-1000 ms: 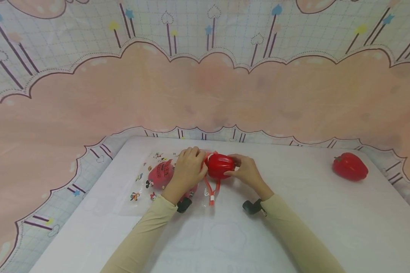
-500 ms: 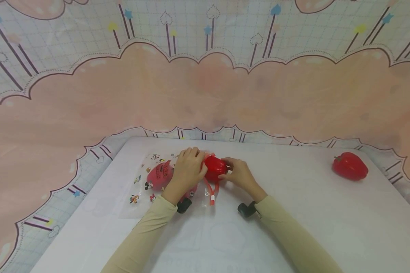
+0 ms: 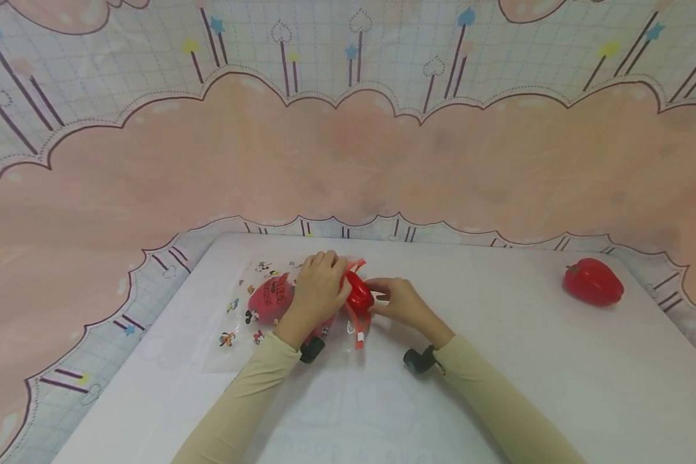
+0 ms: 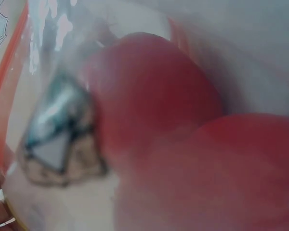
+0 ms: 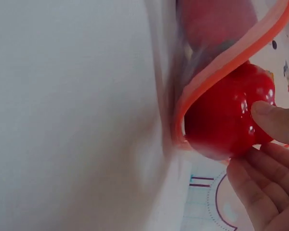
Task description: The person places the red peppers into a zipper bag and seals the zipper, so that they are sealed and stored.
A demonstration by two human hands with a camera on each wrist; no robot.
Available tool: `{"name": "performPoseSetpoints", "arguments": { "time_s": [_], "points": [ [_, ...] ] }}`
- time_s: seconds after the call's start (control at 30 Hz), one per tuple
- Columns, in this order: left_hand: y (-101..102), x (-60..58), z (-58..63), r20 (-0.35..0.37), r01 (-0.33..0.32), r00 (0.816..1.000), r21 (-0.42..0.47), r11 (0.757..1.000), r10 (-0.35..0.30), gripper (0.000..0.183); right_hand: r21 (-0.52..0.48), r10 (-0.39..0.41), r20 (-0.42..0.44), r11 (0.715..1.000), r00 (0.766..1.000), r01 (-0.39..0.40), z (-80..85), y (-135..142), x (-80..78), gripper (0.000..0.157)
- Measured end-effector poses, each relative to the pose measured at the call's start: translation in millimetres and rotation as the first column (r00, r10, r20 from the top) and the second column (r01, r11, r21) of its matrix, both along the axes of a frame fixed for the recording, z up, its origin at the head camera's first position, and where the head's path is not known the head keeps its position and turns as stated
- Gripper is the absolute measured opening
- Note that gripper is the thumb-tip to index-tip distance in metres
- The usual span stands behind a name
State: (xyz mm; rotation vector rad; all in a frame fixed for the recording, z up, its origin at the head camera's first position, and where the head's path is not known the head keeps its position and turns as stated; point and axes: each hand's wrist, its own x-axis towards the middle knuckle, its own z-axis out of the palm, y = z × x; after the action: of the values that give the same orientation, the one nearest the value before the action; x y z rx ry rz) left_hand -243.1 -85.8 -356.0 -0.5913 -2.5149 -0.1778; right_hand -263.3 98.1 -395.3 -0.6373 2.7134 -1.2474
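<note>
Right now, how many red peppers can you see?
3. One pepper in the bag, under the left hand. One pepper at the mouth, pushed by the right hand. One loose pepper far right on the table. None seems hidden.

On the table (image 3: 499, 399), the left middle is crowded. The clear printed bag (image 3: 249, 309) lies flat there, already holding one red pepper (image 3: 271, 298). The left hand (image 3: 319, 290) rests on the bag beside its red-rimmed mouth (image 3: 356, 316), and a second red pepper (image 3: 359, 293) sits in that mouth, with the right hand (image 3: 397, 301) touching it from the other side. Both sleeved forearms slant in from the near edge, blocking a straight reach from the front to the bag. A third red pepper (image 3: 593, 282) stands alone near the far right corner, well apart from the hands, with bare table on every side of it. The wide stretch between the right hand and that pepper is open, as is the near right part. Behind the table the patterned cloth backdrop (image 3: 348, 148) rises.
</note>
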Motion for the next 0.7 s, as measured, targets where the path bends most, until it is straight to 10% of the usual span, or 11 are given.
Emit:
{"name": "performPoseSetpoints", "arguments": {
  "time_s": [0.4, 0.7],
  "points": [
    [-2.2, -1.2, 0.8, -0.048, 0.012, 0.999, -0.019, 1.0, -0.013, 0.023, 0.002, 0.288, -0.023, 0.957, 0.957, -0.288, -0.5, -3.1, 2.9, 0.047],
    [-5.8, -1.1, -0.9, -0.065, -0.002, 0.998, 0.004, 1.0, 0.002, 0.023, 0.036, 0.283, -0.028, 0.959, 0.959, -0.282, -3.7, 2.3, 1.7, 0.048]
  ]
}}
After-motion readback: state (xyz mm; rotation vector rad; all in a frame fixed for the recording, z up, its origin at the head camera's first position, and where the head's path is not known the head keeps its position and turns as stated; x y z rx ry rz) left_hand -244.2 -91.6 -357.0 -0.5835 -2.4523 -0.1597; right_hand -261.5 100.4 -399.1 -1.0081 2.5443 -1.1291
